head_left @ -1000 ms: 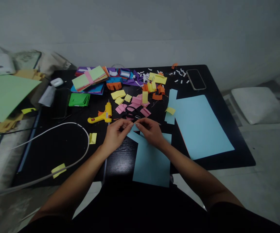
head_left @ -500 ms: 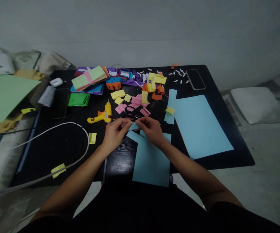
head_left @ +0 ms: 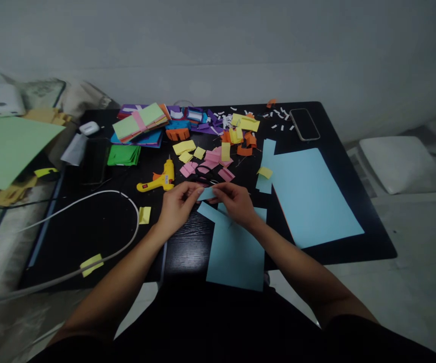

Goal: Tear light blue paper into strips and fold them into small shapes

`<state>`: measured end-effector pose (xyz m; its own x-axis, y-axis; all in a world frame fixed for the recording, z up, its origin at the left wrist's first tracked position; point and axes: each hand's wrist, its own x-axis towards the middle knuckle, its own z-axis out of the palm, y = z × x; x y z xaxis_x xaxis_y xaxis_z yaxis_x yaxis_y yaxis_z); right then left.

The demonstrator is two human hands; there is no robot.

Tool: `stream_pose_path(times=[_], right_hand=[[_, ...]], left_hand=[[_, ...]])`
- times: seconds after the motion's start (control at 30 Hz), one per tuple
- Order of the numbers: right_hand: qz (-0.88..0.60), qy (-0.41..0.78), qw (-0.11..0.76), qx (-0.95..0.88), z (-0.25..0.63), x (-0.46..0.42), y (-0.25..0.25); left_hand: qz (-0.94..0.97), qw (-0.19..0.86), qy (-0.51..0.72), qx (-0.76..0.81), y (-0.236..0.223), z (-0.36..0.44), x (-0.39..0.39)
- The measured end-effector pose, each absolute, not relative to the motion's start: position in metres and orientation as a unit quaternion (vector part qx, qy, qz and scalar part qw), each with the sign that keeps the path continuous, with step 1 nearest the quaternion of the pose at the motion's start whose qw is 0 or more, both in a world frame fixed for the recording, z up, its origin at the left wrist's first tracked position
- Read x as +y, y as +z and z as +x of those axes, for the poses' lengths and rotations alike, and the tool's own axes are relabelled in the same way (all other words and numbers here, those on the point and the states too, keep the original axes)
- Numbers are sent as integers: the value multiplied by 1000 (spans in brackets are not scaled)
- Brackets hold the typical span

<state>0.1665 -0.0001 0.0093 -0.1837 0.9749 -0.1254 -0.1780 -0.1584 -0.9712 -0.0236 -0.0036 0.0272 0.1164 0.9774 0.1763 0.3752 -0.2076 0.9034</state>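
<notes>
Between my two hands is a small piece of light blue paper (head_left: 206, 194). My left hand (head_left: 178, 204) pinches its left end between thumb and fingers. At the other end, my right hand (head_left: 235, 202) grips it the same way. Just below lies a narrow blue paper strip (head_left: 208, 212), crossing onto a larger blue sheet (head_left: 236, 254) at the table's front edge. Black-handled scissors (head_left: 204, 171) rest beyond my hands, their blades partly hidden. To the left of them lies a yellow glue gun (head_left: 158, 177).
Pink paper pieces (head_left: 212, 157) and yellow ones lie scattered past the scissors. A big blue sheet (head_left: 316, 196) covers the right side, with a phone (head_left: 305, 124) behind it. A white cable (head_left: 137, 227) loops over the left. Folded green paper (head_left: 123, 155) sits near a paper stack (head_left: 141, 122).
My hands have drawn slightly apart, the left one shifting a little left. More of the small blue paper piece shows between them now.
</notes>
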Motion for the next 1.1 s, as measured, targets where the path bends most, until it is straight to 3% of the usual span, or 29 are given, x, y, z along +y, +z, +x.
stream_pose_path(times=[0.4, 0.6, 1.1], right_hand=[[-454, 571, 457, -509, 165, -2, 11], [-447, 583, 479, -481, 167, -1, 14], [-474, 591, 536, -373, 183, 12, 18]], left_hand=[[670, 372, 408, 497, 22, -19, -8], [643, 417, 414, 492, 23, -17, -9], [615, 383, 445, 527, 25, -31, 0]])
